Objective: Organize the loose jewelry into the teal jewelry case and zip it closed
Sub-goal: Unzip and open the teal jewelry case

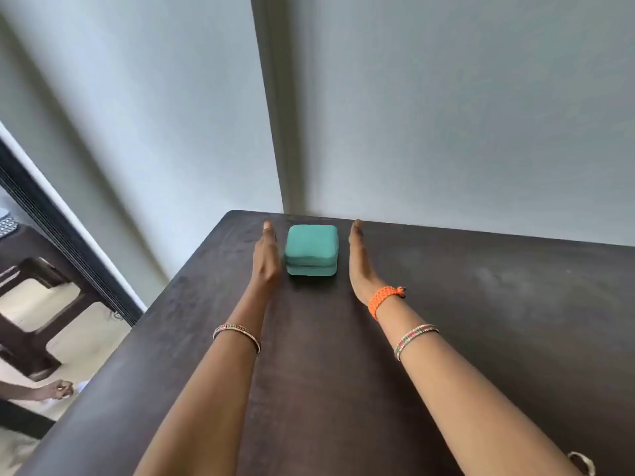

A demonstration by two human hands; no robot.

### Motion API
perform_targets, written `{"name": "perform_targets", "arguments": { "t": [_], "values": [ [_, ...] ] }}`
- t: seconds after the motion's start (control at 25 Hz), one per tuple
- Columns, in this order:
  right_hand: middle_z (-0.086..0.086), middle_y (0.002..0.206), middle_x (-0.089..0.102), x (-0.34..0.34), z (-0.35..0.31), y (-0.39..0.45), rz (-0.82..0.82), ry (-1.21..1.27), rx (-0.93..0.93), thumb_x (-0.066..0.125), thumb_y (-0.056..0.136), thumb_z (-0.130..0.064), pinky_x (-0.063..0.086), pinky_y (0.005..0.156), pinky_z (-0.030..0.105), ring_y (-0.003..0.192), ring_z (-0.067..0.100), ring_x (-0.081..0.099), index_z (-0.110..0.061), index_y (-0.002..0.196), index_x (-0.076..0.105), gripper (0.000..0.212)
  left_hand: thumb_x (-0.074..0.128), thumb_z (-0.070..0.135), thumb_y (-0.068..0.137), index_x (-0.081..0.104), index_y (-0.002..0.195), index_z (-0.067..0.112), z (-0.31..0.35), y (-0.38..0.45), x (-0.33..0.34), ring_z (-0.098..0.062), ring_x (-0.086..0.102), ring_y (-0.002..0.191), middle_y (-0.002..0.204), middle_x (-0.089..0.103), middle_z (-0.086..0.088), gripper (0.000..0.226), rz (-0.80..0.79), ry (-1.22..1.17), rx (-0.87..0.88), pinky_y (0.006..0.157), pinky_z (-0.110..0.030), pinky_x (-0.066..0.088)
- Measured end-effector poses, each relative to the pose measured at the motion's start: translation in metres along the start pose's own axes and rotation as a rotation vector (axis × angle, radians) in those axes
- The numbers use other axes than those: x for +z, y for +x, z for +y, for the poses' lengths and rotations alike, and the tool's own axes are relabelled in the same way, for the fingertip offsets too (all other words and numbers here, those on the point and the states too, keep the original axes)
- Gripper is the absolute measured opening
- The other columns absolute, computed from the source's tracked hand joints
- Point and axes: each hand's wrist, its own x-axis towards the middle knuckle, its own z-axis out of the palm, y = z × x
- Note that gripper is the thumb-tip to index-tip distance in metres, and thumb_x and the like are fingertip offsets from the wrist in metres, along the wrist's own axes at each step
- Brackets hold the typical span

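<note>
Between the straight, closed-together fingers of the left hand (265,255) and right hand (359,259) sits the shut teal jewelry case (311,249) on the dark worktop (481,304), neither hand gripping it.

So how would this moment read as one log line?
teal jewelry case: shut, on table | left hand: open beside it | right hand: open, opposite side

metal ring (582,462) cut by bottom edge

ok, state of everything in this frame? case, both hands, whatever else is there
teal case: closed, flat on the dark table
left hand: open, fingers straight, beside the case
right hand: open, fingers straight, apart from the case
orange bracelet: worn on right wrist
</note>
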Motion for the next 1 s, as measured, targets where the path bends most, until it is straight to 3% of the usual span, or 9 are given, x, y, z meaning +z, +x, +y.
{"name": "perform_targets", "arguments": {
  "t": [0.04,0.08,0.24,0.4,0.52,0.6,0.68,0.8,1.0],
  "values": [
    [-0.008,0.159,0.001,0.006,0.002,0.002,0.03,-0.058,0.019,0.009,0.095,-0.061,0.001,0.12,0.034,0.145,0.009,0.002,-0.021,0.152,0.008,0.07,0.028,0.07,0.081,0.067,0.094,0.013,-0.004,0.003,0.002,-0.019,0.058,0.09,0.099,0.066,-0.005,0.07,-0.026,-0.007,-0.01,0.088,-0.037,0.043],
    [-0.005,0.159,0.006,0.013,0.003,0.006,0.053,-0.114,0.031,0.01,0.094,-0.063,0.005,0.12,0.035,0.146,0.011,0.007,-0.018,0.152,0.012,0.073,0.029,0.071,0.077,0.068,0.088,0.011,-0.005,0.003,0.005,-0.022,0.062,0.087,0.094,0.069,-0.005,0.072,-0.038,0.008,-0.045,0.087,-0.039,0.047],
    [0.004,0.155,0.027,0.027,-0.008,-0.005,0.076,-0.111,0.054,0.015,0.08,-0.077,0.021,0.117,0.041,0.14,0.019,0.03,-0.014,0.148,0.027,0.093,0.03,0.053,0.091,0.065,0.103,0.011,0.007,-0.017,0.016,-0.026,0.062,0.097,0.106,0.068,-0.011,0.056,-0.048,-0.046,-0.09,0.091,-0.04,0.047],
    [0.008,0.128,0.058,0.004,-0.025,-0.045,0.129,0.034,-0.057,0.017,0.095,-0.061,0.041,0.1,0.034,0.115,0.019,0.055,-0.014,0.126,0.054,0.067,0.026,0.037,0.1,0.062,0.097,0.016,0.036,-0.065,0.025,-0.018,0.057,0.085,0.096,0.064,-0.006,0.042,-0.099,-0.133,0.007,0.08,-0.034,0.044],
    [0.008,0.108,0.065,-0.011,-0.041,-0.098,0.182,0.135,-0.103,0.019,0.099,-0.055,0.046,0.083,0.031,0.096,0.018,0.061,-0.017,0.097,0.062,0.058,0.028,0.03,0.1,0.061,0.089,0.017,0.055,-0.13,0.03,-0.018,0.056,0.081,0.088,0.063,-0.004,0.037,-0.151,-0.197,-0.001,0.075,-0.032,0.043],
    [0.011,0.108,0.066,-0.023,-0.045,-0.137,0.202,0.188,-0.104,0.019,0.099,-0.054,0.047,0.087,0.034,0.097,0.021,0.062,-0.014,0.1,0.064,0.06,0.032,0.024,0.097,0.06,0.084,0.018,0.06,-0.167,0.03,-0.018,0.055,0.08,0.087,0.063,-0.004,0.032,-0.199,-0.195,-0.003,0.074,-0.031,0.041],
    [0.014,0.114,0.066,-0.04,-0.032,-0.172,0.218,0.232,-0.091,0.019,0.099,-0.054,0.046,0.095,0.038,0.105,0.026,0.062,-0.007,0.114,0.063,0.067,0.034,0.015,0.089,0.061,0.094,0.015,0.05,-0.202,0.028,-0.022,0.053,0.086,0.095,0.062,-0.011,0.027,-0.262,-0.139,0.057,0.076,-0.032,0.04],
    [0.016,0.113,0.067,-0.056,-0.008,-0.214,0.284,0.243,-0.052,0.027,0.098,-0.051,0.047,0.095,0.041,0.107,0.029,0.063,-0.003,0.117,0.062,0.063,0.035,0.005,0.089,0.058,0.113,0.016,0.027,-0.244,0.032,-0.021,0.053,0.092,0.106,0.062,-0.011,0.035,-0.288,-0.12,0.055,0.08,-0.032,0.04],
    [0.009,0.091,0.065,-0.081,0.028,-0.274,0.338,0.383,-0.077,0.039,0.097,-0.009,0.047,0.068,0.029,0.08,0.019,0.06,-0.007,0.097,0.062,0.023,0.037,0.003,0.091,0.054,0.128,0.007,0.004,-0.286,0.045,-0.019,0.053,0.093,0.11,0.061,-0.007,0.04,-0.342,-0.062,-0.02,0.078,-0.028,0.041]
  ]
}}
